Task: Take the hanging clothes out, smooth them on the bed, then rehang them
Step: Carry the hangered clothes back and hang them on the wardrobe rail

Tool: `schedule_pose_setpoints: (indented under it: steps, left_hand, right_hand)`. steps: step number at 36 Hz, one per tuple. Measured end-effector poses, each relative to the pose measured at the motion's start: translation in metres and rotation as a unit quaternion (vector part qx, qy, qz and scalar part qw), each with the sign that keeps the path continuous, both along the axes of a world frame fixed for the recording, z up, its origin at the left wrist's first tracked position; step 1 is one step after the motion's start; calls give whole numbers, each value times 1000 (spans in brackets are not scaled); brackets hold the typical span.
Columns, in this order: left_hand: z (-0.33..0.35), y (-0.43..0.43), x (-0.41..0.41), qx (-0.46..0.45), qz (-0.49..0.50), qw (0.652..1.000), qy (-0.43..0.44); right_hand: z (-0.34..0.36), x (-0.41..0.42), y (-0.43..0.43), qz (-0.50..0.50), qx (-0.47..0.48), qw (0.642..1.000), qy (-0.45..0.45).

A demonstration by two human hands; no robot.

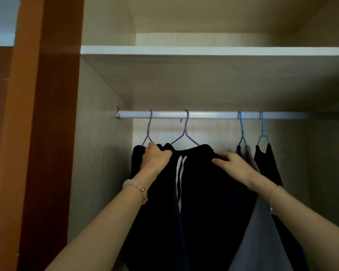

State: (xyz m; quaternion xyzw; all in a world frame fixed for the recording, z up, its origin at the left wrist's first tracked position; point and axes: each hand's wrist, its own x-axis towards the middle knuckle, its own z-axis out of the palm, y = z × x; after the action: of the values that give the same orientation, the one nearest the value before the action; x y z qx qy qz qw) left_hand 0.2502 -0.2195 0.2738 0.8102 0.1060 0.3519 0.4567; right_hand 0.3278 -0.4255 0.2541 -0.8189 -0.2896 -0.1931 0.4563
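Clutching the dark striped garment (pixel 204 192) at its shoulders, left hand (pixel 157 158) and right hand (pixel 232 166) hold soft, light cloth likely to slip; its stiff purple hanger (pixel 185 133) offers a surer hold.

The rail (pixel 209 115) is white. Two purple hangers (pixel 186 130) hang on the left and two blue hangers (pixel 241 128) on the right. The leftmost garment (pixel 137 163) is near-black. The striped garment (pixel 204 192) is black with white vertical stripes. Right of it hang a grey garment (pixel 262 231) and a far-right garment (pixel 272 163) in black. My bracelet (pixel 135 187) is pale pink beads with gold. The wardrobe frame (pixel 47 133) is reddish brown.
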Motion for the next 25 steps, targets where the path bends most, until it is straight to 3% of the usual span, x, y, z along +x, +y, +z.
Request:
schedule_pose_setpoints:
  steps: [7, 18, 25]
  left_hand:
    - [-3, 20, 3, -72, -36, 996, -44]
    - [-4, 34, -11, -144, -84, 984, -67]
    - [-3, 45, -17, -160, -82, 982, -62]
  right_hand:
    - [13, -3, 13, 92, 69, 982, 148]
    - [17, 2, 21, 130, 191, 954, 192]
    - [18, -2, 23, 84, 196, 963, 166]
